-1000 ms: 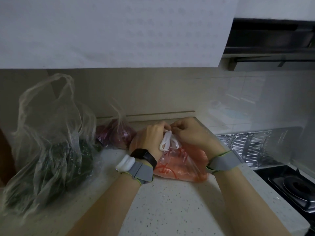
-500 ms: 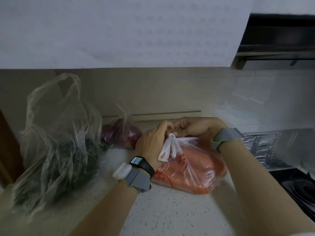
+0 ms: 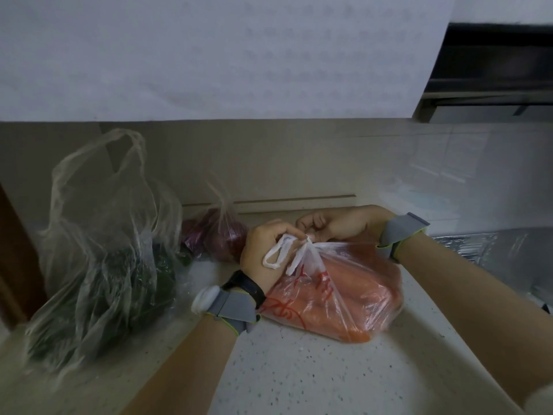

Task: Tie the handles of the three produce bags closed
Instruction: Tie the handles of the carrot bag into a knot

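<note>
A clear bag of orange carrots [image 3: 338,298] with red print lies on the speckled counter in the middle. Its white handles [image 3: 284,253] are gathered at a knot above it. My left hand [image 3: 263,250] pinches one handle loop at the knot, and my right hand [image 3: 335,226] pinches the handle from the far side. A large clear bag of dark greens [image 3: 101,265] stands at the left with its handles up and loose. Behind the hands, a small bag of purple onions [image 3: 218,235] sits by the wall.
The speckled counter [image 3: 299,369] runs toward me. A foil-lined stove area [image 3: 478,250] lies to the right, under a range hood [image 3: 493,70]. A white upper cabinet [image 3: 209,55] hangs overhead and a dark wooden edge [image 3: 12,250] is at the far left.
My right hand has drawn back toward the wall and to the right, pulling the handle taut. The handle loops now hang lower over my left hand. The view has shifted slightly.
</note>
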{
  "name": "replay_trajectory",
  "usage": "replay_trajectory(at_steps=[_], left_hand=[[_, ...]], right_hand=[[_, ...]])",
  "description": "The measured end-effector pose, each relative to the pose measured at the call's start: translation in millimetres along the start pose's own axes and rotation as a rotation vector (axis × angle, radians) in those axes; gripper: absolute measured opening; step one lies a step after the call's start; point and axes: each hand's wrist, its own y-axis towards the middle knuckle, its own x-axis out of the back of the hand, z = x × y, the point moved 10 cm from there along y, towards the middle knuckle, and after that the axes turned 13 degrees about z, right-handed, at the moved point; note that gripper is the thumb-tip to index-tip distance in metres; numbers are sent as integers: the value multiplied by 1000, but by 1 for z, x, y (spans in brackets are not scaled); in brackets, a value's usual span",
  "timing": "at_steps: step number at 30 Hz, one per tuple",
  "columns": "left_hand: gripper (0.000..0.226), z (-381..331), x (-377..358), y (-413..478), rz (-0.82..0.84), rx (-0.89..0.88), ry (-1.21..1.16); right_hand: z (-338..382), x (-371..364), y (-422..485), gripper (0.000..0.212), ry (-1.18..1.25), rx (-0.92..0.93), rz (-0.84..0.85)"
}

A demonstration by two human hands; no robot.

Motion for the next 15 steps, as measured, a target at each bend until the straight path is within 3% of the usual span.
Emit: replay_trajectory(at_steps=[3, 5, 8, 15], left_hand=[[13, 8, -3, 6, 71, 35, -126], [13, 9, 0, 7, 80, 33, -90], [5, 3, 3, 5, 94, -25, -44], [10, 7, -2, 6, 188, -44, -69]], right_hand=[[8, 3, -6, 12, -69, 17, -72], [11, 5, -7, 10, -171, -19, -105], [22, 12, -10, 29, -408, -71, -181], [55, 5, -20, 20, -987, -206, -320]])
